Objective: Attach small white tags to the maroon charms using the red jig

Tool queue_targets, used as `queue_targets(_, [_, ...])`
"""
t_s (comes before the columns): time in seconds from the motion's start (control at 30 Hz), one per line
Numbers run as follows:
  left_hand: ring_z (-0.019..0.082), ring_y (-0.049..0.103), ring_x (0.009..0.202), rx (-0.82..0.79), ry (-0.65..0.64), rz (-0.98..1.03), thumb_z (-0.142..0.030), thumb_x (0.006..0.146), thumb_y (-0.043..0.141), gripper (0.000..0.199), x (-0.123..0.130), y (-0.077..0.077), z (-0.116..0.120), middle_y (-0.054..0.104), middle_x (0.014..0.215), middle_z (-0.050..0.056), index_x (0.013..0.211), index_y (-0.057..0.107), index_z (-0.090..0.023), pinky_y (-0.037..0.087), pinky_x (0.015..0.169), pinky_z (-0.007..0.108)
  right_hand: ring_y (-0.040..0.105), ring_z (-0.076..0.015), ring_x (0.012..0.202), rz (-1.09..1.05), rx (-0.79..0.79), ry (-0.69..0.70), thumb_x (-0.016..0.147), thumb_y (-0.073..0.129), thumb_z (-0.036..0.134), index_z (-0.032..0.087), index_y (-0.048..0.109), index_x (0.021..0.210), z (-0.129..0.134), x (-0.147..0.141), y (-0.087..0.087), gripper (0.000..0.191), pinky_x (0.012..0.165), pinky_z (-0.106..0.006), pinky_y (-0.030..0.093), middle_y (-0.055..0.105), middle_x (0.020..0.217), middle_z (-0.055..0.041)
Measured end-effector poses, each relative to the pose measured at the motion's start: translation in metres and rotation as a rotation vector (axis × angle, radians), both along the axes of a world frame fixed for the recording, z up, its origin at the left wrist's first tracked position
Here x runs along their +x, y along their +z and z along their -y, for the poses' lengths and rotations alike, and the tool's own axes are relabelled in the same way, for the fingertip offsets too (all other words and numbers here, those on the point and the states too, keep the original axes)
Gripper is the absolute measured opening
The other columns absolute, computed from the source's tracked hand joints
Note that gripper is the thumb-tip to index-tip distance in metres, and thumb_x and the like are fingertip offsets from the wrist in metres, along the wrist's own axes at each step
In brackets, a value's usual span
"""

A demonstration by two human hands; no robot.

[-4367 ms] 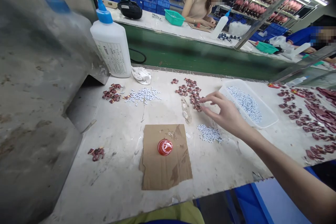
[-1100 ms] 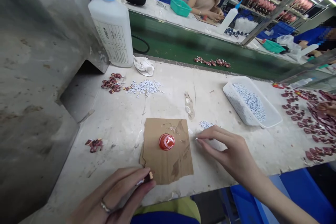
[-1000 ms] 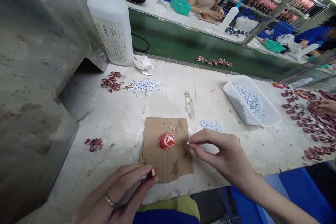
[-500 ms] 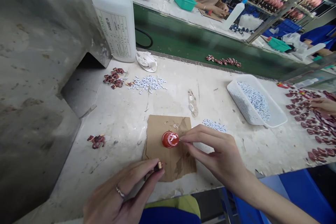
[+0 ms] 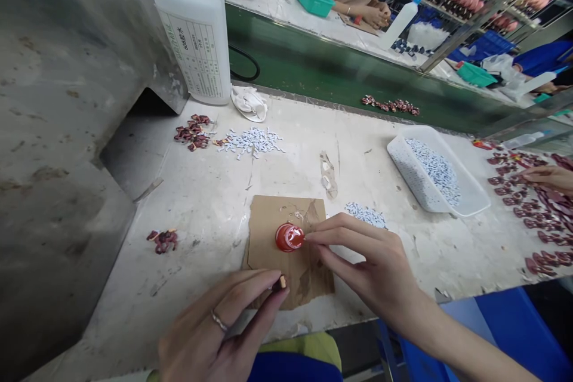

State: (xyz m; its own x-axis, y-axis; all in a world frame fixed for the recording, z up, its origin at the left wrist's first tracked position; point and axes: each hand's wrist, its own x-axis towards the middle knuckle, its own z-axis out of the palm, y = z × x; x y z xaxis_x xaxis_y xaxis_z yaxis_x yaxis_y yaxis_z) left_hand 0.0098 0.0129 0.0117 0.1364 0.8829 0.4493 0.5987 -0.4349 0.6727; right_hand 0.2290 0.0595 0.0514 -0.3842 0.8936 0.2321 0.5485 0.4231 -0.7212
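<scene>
A small dark red piece with a tan face (image 5: 281, 283) is pinched between the thumb and index finger of my left hand (image 5: 228, 322), over the lower edge of the brown cardboard (image 5: 264, 239). On that cardboard stands a small red pot (image 5: 289, 237). My right hand (image 5: 367, 256) is at the pot's right side, thumb and fingertips pressed together; what they hold is too small to make out. Behind my right hand lies a small pile of white-blue pieces (image 5: 364, 213).
A white tub (image 5: 474, 203) of small pieces stands right, beside rows of dark red parts (image 5: 537, 209) and another person's hand (image 5: 550, 178). A large glue bottle (image 5: 197, 42), a white cloth (image 5: 249, 103) and loose piles (image 5: 253, 142) lie back left. Metal housing (image 5: 54, 131) borders the left.
My left hand has moved slightly right and up with its dark red piece, closer to the pot. My right hand has barely moved. The dark red chain on the green strip has shifted right.
</scene>
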Motion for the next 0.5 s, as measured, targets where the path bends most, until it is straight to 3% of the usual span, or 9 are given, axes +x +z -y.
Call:
queue_targets(0.07, [0.003,0.072,0.076,0.006,0.009,-0.037,-0.025,0.1,0.06,0.012,0.0,-0.002,0.0,0.076,0.096,-0.008,0.112,0.061,-0.025,0.058,0.08,0.008,0.072,-0.016,0.091,-0.054,-0.02,-0.009,0.096,0.063,0.007,0.024,0.074,0.107,0.003,-0.001,0.001,0.023,0.075,-0.029,0.061,0.076,0.1,-0.0035])
queue_targets(0.3, [0.005,0.075,0.083,-0.014,-0.02,-0.036,-0.028,0.098,0.063,0.018,-0.002,-0.007,0.003,0.077,0.103,-0.008,0.116,0.063,-0.025,0.058,0.085,0.01,0.074,-0.0175,0.093,-0.25,-0.162,0.032,0.091,0.068,0.005,0.024,0.073,0.1,0.018,-0.014,-0.001,0.022,0.079,-0.031,0.063,0.076,0.1,-0.0033])
queue_targets(0.5, [-0.004,0.07,0.091,-0.02,-0.046,-0.01,-0.023,0.099,0.062,0.018,-0.002,-0.006,0.001,0.075,0.104,-0.011,0.117,0.06,-0.025,0.043,0.1,0.0,0.073,-0.0167,0.091,-0.286,-0.251,0.052,0.093,0.067,0.007,0.023,0.073,0.1,0.019,-0.018,-0.005,0.019,0.081,-0.032,0.063,0.076,0.098,-0.0032])
